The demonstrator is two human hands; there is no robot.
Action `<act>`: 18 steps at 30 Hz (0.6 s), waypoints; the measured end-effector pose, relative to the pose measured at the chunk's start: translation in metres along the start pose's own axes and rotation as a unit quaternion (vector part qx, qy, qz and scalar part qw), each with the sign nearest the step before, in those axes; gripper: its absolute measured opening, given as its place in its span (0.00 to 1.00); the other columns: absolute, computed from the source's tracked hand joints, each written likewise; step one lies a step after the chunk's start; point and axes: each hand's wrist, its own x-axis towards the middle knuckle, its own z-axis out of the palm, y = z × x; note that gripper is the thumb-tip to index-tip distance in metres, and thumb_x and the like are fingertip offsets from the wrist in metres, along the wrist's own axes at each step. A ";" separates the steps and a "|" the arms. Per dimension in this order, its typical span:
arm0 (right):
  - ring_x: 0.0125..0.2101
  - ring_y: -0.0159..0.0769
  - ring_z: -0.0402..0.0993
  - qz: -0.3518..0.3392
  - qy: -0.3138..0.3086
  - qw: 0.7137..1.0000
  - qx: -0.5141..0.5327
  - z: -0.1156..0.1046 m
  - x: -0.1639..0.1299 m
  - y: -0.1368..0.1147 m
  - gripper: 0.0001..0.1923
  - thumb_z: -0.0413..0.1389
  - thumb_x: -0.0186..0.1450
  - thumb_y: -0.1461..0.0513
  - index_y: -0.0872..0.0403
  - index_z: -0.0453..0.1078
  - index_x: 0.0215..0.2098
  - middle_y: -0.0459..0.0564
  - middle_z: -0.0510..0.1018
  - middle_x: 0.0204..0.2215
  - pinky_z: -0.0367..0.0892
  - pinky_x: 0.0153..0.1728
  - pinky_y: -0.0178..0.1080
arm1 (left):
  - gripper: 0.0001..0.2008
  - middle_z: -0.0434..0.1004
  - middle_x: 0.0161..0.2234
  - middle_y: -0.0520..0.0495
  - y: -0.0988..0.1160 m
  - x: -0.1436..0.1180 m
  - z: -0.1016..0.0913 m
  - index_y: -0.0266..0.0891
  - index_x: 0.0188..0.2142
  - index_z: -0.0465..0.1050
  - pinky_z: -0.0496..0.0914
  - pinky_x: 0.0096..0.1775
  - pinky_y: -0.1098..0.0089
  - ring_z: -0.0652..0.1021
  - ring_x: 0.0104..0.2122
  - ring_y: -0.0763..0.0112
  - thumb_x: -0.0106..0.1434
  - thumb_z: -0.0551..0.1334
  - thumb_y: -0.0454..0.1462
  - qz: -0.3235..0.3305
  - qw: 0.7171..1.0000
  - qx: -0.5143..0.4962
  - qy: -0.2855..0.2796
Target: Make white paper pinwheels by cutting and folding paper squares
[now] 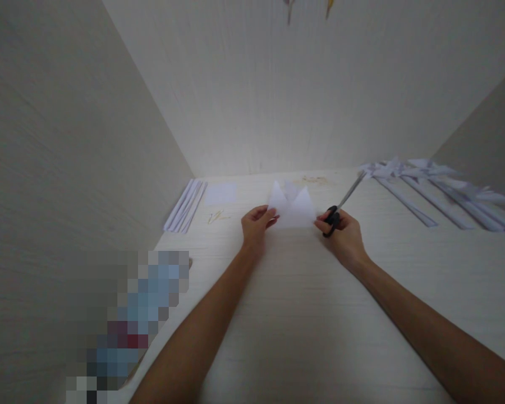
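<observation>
One white sheet of paper (289,214), peaked along its far edge, is over the table (294,269), pinched at its left side by my left hand (256,225), thumb and fingers together. My right hand (347,234) is clamped around the black-handled scissors (332,217), blades pointing away from me; its fingertips reach the paper's right corner, but I cannot tell whether they grip it.

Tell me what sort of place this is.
Probably a papercraft workspace, boxed in by pale panels: scissors in the right hand, a cut white sheet at the left hand, and what look like paper pinwheels at the table's right.
</observation>
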 end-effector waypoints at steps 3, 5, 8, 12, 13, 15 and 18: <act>0.19 0.23 0.60 -0.015 0.059 0.998 0.030 -0.002 0.002 0.000 0.08 0.60 0.46 0.64 0.55 0.64 0.22 0.40 0.67 0.20 0.55 0.19 0.29 | 0.12 0.74 0.23 0.52 -0.001 -0.002 -0.001 0.35 0.25 0.71 0.66 0.29 0.73 0.73 0.22 0.77 0.37 0.67 0.33 -0.022 0.997 0.023 -0.071; 0.18 0.22 0.58 -0.017 0.074 0.996 0.048 -0.003 0.002 0.000 0.08 0.60 0.46 0.64 0.55 0.65 0.23 0.40 0.67 0.20 0.53 0.18 0.28 | 0.15 0.75 0.25 0.50 -0.002 -0.004 0.000 0.36 0.29 0.72 0.67 0.28 0.73 0.74 0.24 0.75 0.37 0.67 0.32 -0.044 0.990 0.036 -0.125; 0.19 0.22 0.59 -0.019 0.056 0.996 0.066 -0.002 0.000 -0.001 0.08 0.60 0.45 0.65 0.55 0.65 0.23 0.40 0.67 0.20 0.53 0.18 0.28 | 0.18 0.76 0.29 0.47 -0.001 -0.005 0.000 0.35 0.31 0.72 0.68 0.32 0.69 0.75 0.28 0.71 0.36 0.67 0.32 -0.064 0.986 0.028 -0.149; 0.21 0.23 0.61 -0.017 0.005 0.997 0.078 -0.001 -0.002 -0.003 0.08 0.61 0.45 0.65 0.55 0.65 0.22 0.41 0.69 0.20 0.55 0.21 0.28 | 0.17 0.76 0.31 0.43 -0.001 -0.006 0.000 0.33 0.30 0.72 0.69 0.35 0.65 0.75 0.29 0.67 0.37 0.68 0.35 -0.058 0.992 0.062 -0.093; 0.21 0.23 0.62 -0.018 -0.001 0.997 0.079 0.000 -0.002 -0.004 0.08 0.61 0.45 0.66 0.55 0.65 0.22 0.41 0.69 0.20 0.56 0.21 0.28 | 0.18 0.76 0.32 0.42 -0.002 -0.006 0.000 0.33 0.31 0.72 0.69 0.36 0.64 0.75 0.30 0.67 0.37 0.68 0.36 -0.051 0.992 0.079 -0.079; 0.20 0.23 0.61 -0.019 0.002 0.997 0.081 0.000 -0.002 -0.004 0.08 0.61 0.45 0.66 0.55 0.65 0.22 0.41 0.69 0.20 0.55 0.21 0.28 | 0.19 0.76 0.33 0.42 -0.003 -0.007 0.001 0.33 0.31 0.73 0.70 0.36 0.63 0.75 0.31 0.66 0.36 0.69 0.36 -0.036 0.991 0.109 -0.064; 0.18 0.21 0.58 -0.011 0.021 0.996 0.089 -0.001 -0.002 -0.004 0.08 0.61 0.44 0.66 0.55 0.65 0.22 0.40 0.68 0.19 0.52 0.17 0.27 | 0.19 0.76 0.33 0.42 -0.002 -0.009 0.002 0.33 0.30 0.73 0.70 0.37 0.63 0.75 0.31 0.65 0.35 0.69 0.36 -0.024 0.987 0.143 -0.072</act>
